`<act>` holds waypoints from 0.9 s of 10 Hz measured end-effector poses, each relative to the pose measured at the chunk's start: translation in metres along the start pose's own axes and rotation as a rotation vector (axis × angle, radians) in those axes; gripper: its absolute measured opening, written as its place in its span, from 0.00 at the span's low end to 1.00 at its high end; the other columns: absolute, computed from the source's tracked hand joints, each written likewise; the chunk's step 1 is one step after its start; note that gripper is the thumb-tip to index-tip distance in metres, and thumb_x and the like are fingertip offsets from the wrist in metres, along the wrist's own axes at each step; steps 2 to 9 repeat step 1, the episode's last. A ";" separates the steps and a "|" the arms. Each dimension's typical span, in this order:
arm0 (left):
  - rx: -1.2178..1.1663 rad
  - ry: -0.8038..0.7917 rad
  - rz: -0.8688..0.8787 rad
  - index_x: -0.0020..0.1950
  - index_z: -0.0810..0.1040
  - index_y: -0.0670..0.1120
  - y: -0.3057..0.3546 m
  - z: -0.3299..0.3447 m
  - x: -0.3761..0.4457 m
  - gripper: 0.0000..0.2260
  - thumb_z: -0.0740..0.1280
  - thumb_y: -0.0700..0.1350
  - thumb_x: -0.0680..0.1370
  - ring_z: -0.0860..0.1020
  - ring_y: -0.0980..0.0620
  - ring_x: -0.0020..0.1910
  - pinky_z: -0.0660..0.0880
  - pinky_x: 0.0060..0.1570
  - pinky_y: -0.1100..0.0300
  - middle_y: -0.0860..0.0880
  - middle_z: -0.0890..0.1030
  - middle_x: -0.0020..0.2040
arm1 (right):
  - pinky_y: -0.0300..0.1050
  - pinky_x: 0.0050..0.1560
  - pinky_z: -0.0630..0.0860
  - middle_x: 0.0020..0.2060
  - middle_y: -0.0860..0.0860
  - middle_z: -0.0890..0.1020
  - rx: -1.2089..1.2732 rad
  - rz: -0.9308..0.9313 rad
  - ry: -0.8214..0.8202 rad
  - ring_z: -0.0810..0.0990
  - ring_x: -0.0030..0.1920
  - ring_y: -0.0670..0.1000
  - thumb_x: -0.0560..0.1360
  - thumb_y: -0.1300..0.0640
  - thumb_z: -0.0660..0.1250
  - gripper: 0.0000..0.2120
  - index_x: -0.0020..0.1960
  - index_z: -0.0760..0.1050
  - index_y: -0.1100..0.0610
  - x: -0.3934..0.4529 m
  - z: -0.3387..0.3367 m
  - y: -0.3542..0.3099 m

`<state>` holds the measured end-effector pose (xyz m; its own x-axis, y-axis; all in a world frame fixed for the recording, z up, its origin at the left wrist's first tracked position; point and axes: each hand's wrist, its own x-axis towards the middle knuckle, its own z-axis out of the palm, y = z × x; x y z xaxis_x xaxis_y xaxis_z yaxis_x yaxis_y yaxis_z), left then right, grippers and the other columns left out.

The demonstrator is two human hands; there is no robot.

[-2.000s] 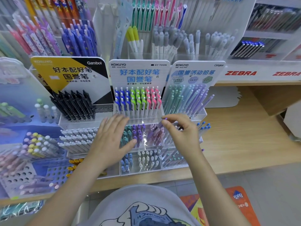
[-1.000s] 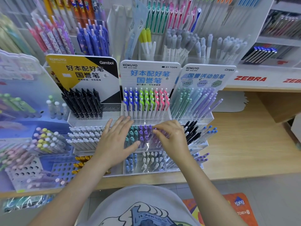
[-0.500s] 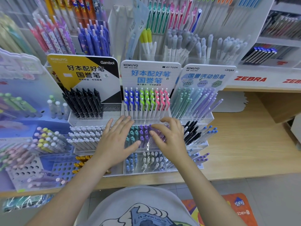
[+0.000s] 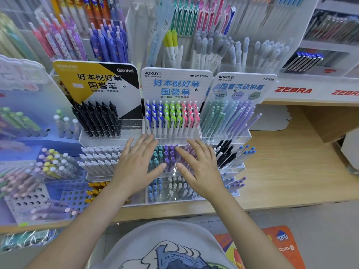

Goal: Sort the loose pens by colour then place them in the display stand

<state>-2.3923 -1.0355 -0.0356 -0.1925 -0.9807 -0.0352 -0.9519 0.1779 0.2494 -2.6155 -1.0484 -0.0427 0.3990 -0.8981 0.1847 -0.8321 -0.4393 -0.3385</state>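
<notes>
Wooden shelf (image 4: 281,171) is occupied by a clear stand (image 4: 171,140). Teal pens (image 4: 156,156) and purple pens (image 4: 169,155) are seen in its middle tier, between the flat, empty left hand (image 4: 136,167) and right hand (image 4: 200,167).

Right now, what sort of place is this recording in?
Most likely a stationery shop's pen aisle: branded Kokuyo header cards stand above tiered acrylic display stands packed with colour-grouped pens, and a Zebra shelf strip runs alongside.
</notes>
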 end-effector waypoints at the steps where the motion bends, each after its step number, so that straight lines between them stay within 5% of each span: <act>1: 0.009 -0.014 0.006 0.82 0.49 0.51 0.002 -0.008 0.001 0.41 0.39 0.73 0.75 0.44 0.54 0.81 0.34 0.77 0.50 0.51 0.49 0.82 | 0.61 0.75 0.54 0.75 0.50 0.65 0.075 -0.001 0.033 0.57 0.77 0.51 0.81 0.36 0.49 0.26 0.74 0.68 0.44 0.010 -0.015 -0.004; 9: 0.009 -0.014 0.006 0.82 0.49 0.51 0.002 -0.008 0.001 0.41 0.39 0.73 0.75 0.44 0.54 0.81 0.34 0.77 0.50 0.51 0.49 0.82 | 0.61 0.75 0.54 0.75 0.50 0.65 0.075 -0.001 0.033 0.57 0.77 0.51 0.81 0.36 0.49 0.26 0.74 0.68 0.44 0.010 -0.015 -0.004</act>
